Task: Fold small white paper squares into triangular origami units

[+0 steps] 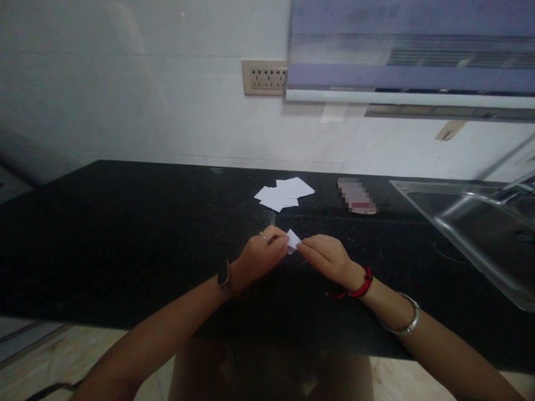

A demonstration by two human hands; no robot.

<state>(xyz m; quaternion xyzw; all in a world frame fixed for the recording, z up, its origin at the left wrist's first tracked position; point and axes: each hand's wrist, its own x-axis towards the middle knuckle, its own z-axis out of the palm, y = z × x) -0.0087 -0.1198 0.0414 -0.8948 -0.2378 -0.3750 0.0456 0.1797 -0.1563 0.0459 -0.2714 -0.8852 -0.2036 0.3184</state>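
A small folded piece of white paper (pixel 293 239) is pinched between my two hands, just above the dark countertop. My left hand (pixel 267 252) closes on its left side with thumb and fingers. On its right side, my right hand (pixel 328 255) grips it the same way. The fingers cover parts of the paper, so its full folded shape is hidden. Just beyond my hands, several white paper sheets (pixel 284 194) lie overlapping in a loose pile on the counter.
The black countertop (pixel 125 239) runs up to a white tiled wall. A blurred, phone-shaped object (pixel 357 196) lies right of the pile. Farther right is a metal sink (pixel 480 223) with a faucet. A socket panel (pixel 265 78) and a purple-blue panel (pixel 409 44) are on the wall.
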